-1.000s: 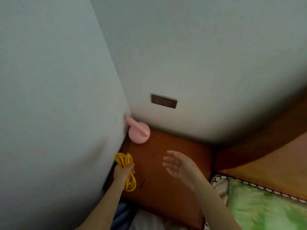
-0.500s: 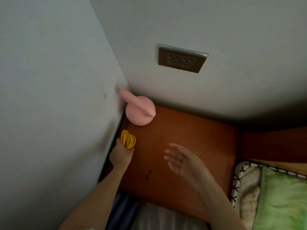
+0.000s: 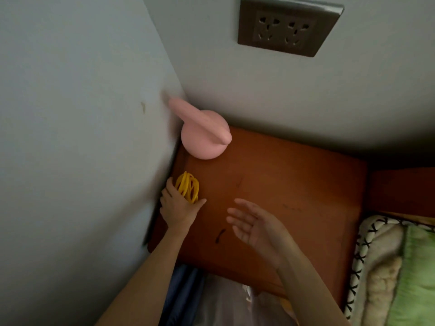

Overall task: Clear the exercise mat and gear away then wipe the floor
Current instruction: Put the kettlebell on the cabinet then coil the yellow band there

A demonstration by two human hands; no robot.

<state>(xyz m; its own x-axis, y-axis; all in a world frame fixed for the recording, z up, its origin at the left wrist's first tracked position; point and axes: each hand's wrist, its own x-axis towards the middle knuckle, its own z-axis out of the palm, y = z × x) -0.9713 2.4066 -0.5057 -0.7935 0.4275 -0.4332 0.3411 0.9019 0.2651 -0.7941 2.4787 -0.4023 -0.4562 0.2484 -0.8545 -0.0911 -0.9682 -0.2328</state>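
Your left hand point(image 3: 177, 209) grips the coiled yellow rope point(image 3: 187, 187) low over the orange counter point(image 3: 282, 184), at its wall-side edge, just in front of the pink kettlebell point(image 3: 203, 137) in the counter's back corner. Your right hand point(image 3: 255, 225) hovers over the counter's middle, fingers spread, holding nothing.

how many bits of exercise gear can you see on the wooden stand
2: a pink kettlebell in the back left corner, and a coiled yellow rope in the left hand near the wall.
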